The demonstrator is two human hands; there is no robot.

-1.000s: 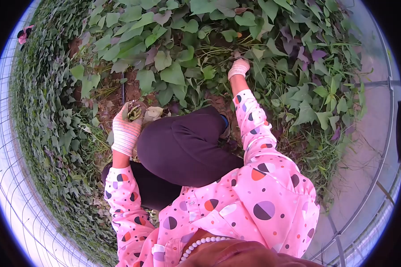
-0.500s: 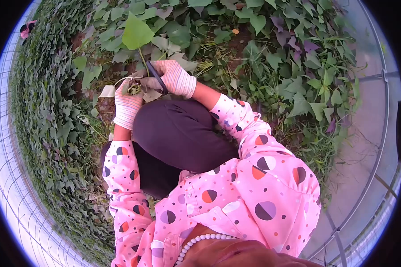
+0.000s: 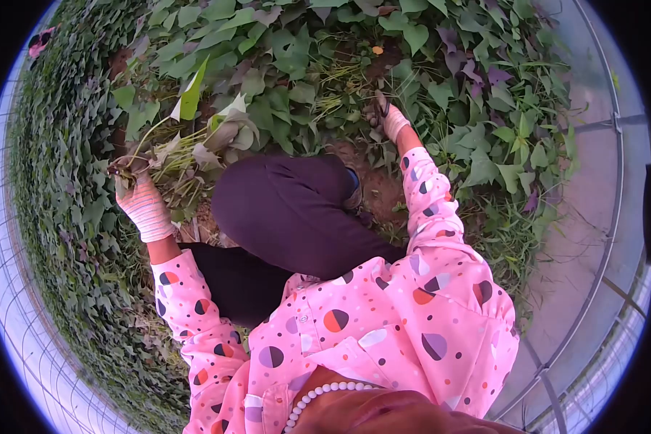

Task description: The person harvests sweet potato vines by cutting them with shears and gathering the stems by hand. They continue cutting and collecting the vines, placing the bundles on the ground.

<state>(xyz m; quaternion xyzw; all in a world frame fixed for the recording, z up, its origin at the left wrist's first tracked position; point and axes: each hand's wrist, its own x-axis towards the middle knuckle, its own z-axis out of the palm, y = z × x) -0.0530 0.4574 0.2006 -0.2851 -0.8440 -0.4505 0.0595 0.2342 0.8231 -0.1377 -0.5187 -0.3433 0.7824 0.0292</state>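
My left hand (image 3: 143, 206), in a striped glove that leaves the wrist bare, is closed round the cut ends of a bunch of leafy vine stems (image 3: 188, 153). The stems spread to the right from my fingers, some leaves showing pale undersides, one bright green leaf (image 3: 192, 94) standing up. Beyond my right knee, my right hand (image 3: 392, 121), gloved alike, reaches down among the vines growing at the bed. Its fingers look curled, with a dark narrow thing (image 3: 385, 108) against them; its kind I cannot make out. Leaves partly hide the fingertips.
Dense vines (image 3: 289, 54) with heart-shaped leaves cover the bed ahead and to the left. Bare soil (image 3: 380, 188) shows beside my bent knee (image 3: 267, 195). A pale walkway (image 3: 579, 239) and metal frame run along the right. Another person (image 3: 40, 45) is far off at the upper left.
My hands have moved apart. The left has swung left with the stems, which now fan out. The right has left the bunch and reached right and forward into the growing vines.
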